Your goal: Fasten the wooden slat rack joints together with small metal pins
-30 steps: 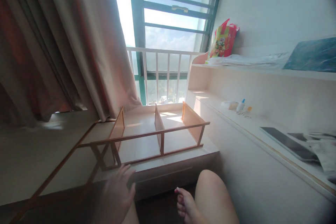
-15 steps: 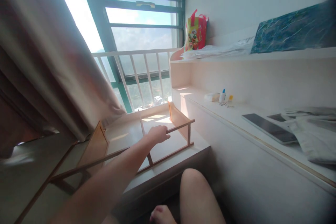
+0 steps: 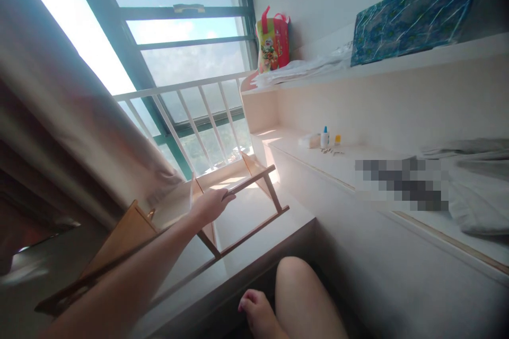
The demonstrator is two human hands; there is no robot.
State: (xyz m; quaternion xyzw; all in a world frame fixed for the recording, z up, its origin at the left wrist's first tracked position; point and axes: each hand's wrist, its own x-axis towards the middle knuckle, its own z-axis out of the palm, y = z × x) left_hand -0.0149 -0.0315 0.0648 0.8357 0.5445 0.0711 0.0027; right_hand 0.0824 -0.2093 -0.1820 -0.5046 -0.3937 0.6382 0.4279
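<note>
Left hand (image 3: 210, 205) moved onto wooden rail (image 3: 253, 180), right hand (image 3: 257, 310) curled

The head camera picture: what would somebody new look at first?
Probably the big bright window, up at the top and left of the middle. Next might come the red and green bag just right of it, on the upper shelf. Lower down, the left hand grips a rail of the wooden frame.
</note>
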